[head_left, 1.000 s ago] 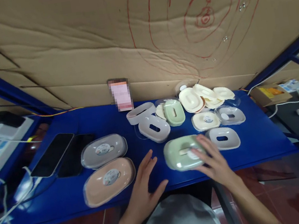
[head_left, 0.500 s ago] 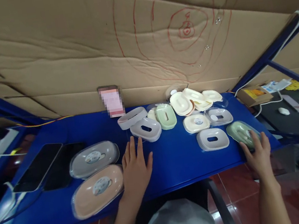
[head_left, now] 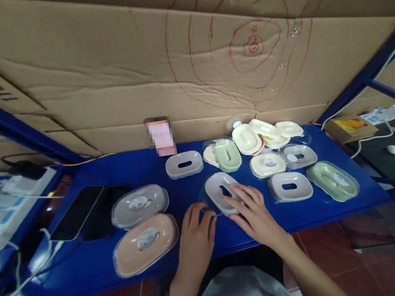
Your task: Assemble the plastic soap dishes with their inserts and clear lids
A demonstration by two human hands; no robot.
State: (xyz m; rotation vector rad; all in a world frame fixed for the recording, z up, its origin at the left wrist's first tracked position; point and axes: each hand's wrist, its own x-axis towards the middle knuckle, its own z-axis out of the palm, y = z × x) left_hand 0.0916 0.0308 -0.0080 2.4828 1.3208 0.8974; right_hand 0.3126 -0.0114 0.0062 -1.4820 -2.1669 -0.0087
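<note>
In front of me a grey oval soap dish (head_left: 214, 188) with a slotted middle lies tilted on the blue table. My right hand (head_left: 254, 211) grips its right side, fingers over the rim and thumb at the near edge. A clear plastic cover (head_left: 203, 197) shows faintly along the dish's left side. Curled fingers of my left hand (head_left: 198, 229) pinch at its near edge. Left of that hand lie a peach soap dish (head_left: 134, 256) and a grey-blue one (head_left: 128, 210), both under clear covers with round labels.
Behind are another grey dish (head_left: 174, 167), a green dish (head_left: 234, 161) and a cream pile (head_left: 246, 138). To the right sit a grey dish (head_left: 277, 186) and a covered green dish (head_left: 323, 173). A black phone (head_left: 77, 213) with cables lies left. Cardboard (head_left: 106, 82) backs the table (head_left: 230, 247).
My right hand has left the covered green dish and come left onto the grey dish. That dish is now nearer me, apart from the other grey one. My left hand's fingers have curled in.
</note>
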